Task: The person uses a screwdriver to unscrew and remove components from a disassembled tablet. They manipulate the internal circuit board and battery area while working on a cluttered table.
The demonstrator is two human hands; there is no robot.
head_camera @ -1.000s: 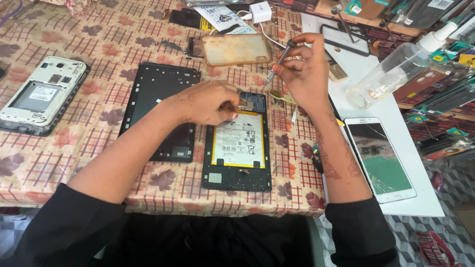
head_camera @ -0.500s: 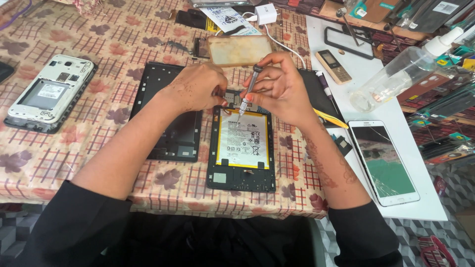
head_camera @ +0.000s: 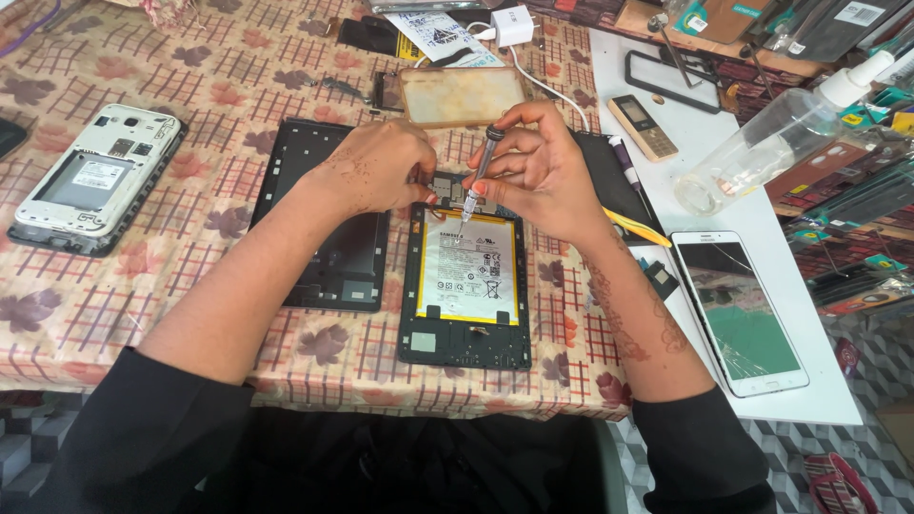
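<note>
Since half a second ago the right hand (head_camera: pixel 543 167) has kept its place over the top edge of the opened tablet (head_camera: pixel 466 286), and the screwdriver (head_camera: pixel 479 174) stands slightly more upright; a full second ago that hand was lifted higher, over toward the clear plate. Right hand: fingers closed round one screwdriver, held near vertical, tip down at the tablet's upper edge just above the battery (head_camera: pixel 468 268). Left hand (head_camera: pixel 376 167): fingers curled, fingertips pressing on the tablet's top left corner; it holds nothing that I can see. Count: one opened tablet, back off, with one white battery framed in yellow, lying on the checked tablecloth (head_camera: pixel 143 314) directly before the person. One black tablet frame (head_camera: pixel 333 247) just to its left, touching or nearly so, partly under the left wrist. One white phone with its back cover off (head_camera: pixel 95 176) well apart at far left. One clear plate (head_camera: pixel 462 95) beyond the hands. On the white board (head_camera: pixel 762 219) at right: one white smartphone (head_camera: pixel 741 309) with a cracked screen, one small keypad phone (head_camera: pixel 643 127), one clear spray bottle (head_camera: pixel 790 124) lying on its side. One white charger plug (head_camera: pixel 514 24) at top centre.
</note>
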